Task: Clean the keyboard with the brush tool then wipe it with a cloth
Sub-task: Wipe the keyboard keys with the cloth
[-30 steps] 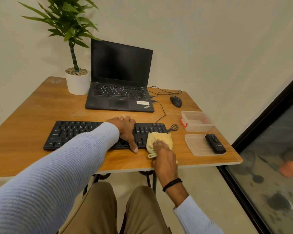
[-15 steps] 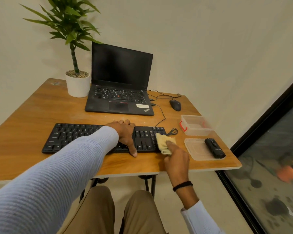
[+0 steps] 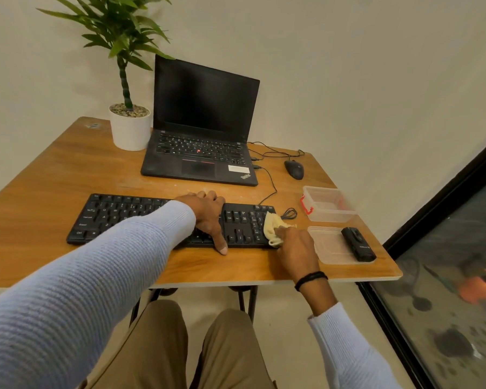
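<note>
Two hands work at the black keyboard (image 3: 141,217), which lies parallel to the near edge of the bench (image 3: 40,178), with a strip of bare wood in front of it. The left hand (image 3: 208,214) spans its middle, fingers curled over the far edge and thumb at the near edge, gripping it. The right hand (image 3: 295,248) has its fingers closed on a bunched yellow cloth (image 3: 272,227), held against the keyboard's right end. Just right of that end lie a cable loop (image 3: 289,213) and a clear lid (image 3: 328,248) carrying a black oblong tool (image 3: 358,244), close to the bench's right corner. A clear box (image 3: 328,206) sits behind the lid. Wide bare wood lies left of the keyboard and between it and the laptop (image 3: 202,153).
</note>
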